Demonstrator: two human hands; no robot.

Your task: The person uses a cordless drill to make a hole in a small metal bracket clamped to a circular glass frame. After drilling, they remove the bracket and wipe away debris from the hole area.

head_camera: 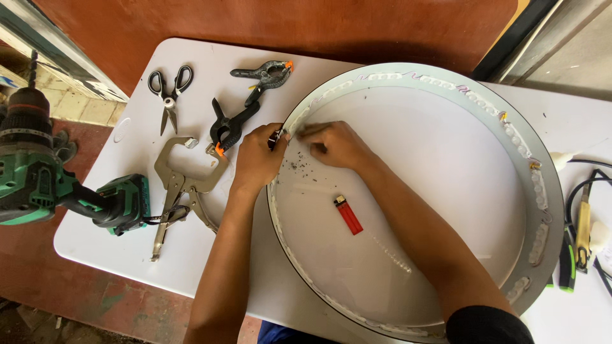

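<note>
Round white tray (446, 165) lies on the white table (127, 236), a red lighter (349, 215) inside it. At its left rim the left hand (255, 159) pinches a small dark piece, and the right hand (338, 145) presses curled fingers on the rim strip. Beyond lie locking pliers (182, 191), a green drill (38, 178), spring clamps (252, 95) and scissors (169, 89).
</note>
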